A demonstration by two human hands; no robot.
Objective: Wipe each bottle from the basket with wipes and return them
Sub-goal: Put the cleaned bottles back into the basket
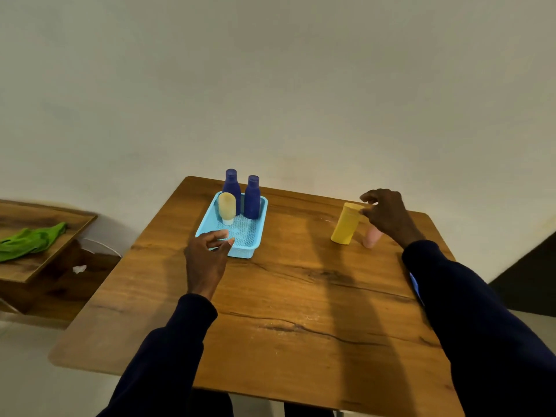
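Grip on yellow bottle (346, 224), right of centre.
Head view: right hand (388, 215) pinches its top, pink bottle (371, 237) just behind; left hand (206, 257) curls at the basket's (243, 252) near corner, hold unclear. Steady the basket, lift the bottle upright and set it clear of the blue bottles (252, 200).

A light blue mesh basket (243, 251), two dark blue bottles (252, 200), a cream bottle (227, 206), a yellow bottle (346, 224) and a pink bottle (372, 237) show against the brown wood-grain table (301, 311).
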